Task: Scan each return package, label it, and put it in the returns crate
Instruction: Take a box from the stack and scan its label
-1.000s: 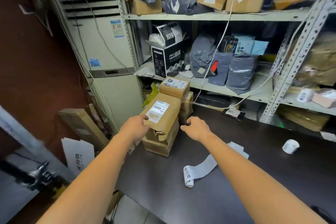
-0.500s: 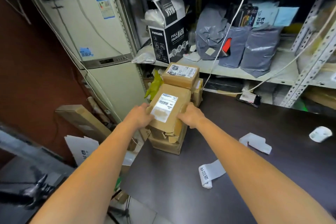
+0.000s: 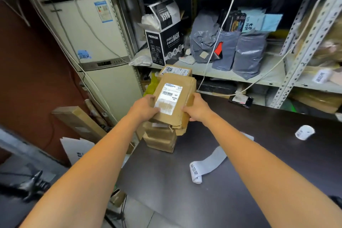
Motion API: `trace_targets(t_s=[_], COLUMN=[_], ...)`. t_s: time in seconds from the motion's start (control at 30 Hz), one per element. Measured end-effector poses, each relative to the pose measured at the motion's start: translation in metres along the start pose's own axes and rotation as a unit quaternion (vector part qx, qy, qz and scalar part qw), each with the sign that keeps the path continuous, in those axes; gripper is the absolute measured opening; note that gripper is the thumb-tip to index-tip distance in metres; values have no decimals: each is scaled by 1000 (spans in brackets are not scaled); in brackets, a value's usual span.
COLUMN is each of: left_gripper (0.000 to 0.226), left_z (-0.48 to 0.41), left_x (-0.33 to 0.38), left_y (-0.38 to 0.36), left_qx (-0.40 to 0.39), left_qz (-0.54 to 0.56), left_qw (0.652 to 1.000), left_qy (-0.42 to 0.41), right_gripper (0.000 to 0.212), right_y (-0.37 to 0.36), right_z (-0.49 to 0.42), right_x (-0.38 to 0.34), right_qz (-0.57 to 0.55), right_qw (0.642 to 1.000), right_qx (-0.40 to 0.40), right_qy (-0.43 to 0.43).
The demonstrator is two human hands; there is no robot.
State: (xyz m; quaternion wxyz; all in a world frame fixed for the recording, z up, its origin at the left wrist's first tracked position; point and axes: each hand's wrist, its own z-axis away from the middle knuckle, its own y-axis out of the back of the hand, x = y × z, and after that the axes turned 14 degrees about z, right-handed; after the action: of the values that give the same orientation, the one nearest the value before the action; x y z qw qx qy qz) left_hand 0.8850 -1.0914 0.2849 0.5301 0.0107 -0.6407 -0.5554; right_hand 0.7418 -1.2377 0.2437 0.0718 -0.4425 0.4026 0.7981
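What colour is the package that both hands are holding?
Brown cardboard; the package carries a white label. Best seen in the head view.

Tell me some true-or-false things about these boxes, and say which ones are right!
1. The left grip and the right grip both hold the top package. True.
2. That package has no sticker. False: a white barcode label is on its top face.
3. More brown boxes are stacked below it. True.
4. The little label roll sits on a shelf. False: it lies on the dark table.
5. The black box on the shelf says FULL FACE MASK. True.
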Motion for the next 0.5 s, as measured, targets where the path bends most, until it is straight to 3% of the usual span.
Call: trace_targets(t_s=[0.27,0.5], left_gripper=[68,81], left_z=[51,88], left_x=[83,90], left_y=[-124,-265], left_qx=[-60,-163], left_qz=[27,6], left_qw=[997,986], left_qy=[-33,-15], right_gripper=[71,77], right_y=[101,117], right_z=[65,113], right_x=[120,260], right_qz=[15,37], right_qw=[997,985], right_qx=[40,33], right_qy=[-60,-165])
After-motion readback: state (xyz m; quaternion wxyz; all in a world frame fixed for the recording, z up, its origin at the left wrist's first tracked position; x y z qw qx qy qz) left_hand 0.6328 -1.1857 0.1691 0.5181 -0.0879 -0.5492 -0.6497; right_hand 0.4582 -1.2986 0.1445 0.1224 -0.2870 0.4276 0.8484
